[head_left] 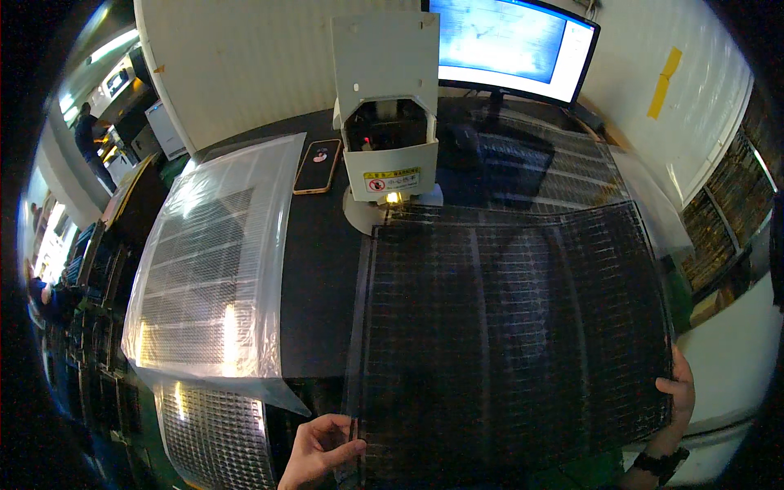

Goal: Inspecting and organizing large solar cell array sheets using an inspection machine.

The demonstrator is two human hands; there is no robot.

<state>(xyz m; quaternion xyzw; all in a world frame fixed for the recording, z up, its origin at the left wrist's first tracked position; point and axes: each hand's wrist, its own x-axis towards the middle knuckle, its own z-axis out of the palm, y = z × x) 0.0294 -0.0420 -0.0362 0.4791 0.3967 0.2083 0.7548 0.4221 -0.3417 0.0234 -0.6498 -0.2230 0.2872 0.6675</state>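
Observation:
A large dark film sheet (523, 327) with a fine printed grid is stretched between my two hands. Its far edge lies under the lit head of a white bench-top machine (390, 167). My left hand (322, 453) pinches the sheet's near left corner between thumb and fingers. At the right edge, low down, my right hand (679, 390) grips it with the thumb on top; the other fingers are partly hidden behind it. A dark band circles my right wrist.
Left of the machine lie a phone (318, 167) and gridded sheets in clear plastic (208, 261), overhanging the black table (322, 318). Another gridded sheet (216, 437) hangs below. Behind stands a lit monitor (510, 41). A person (91, 147) stands far left.

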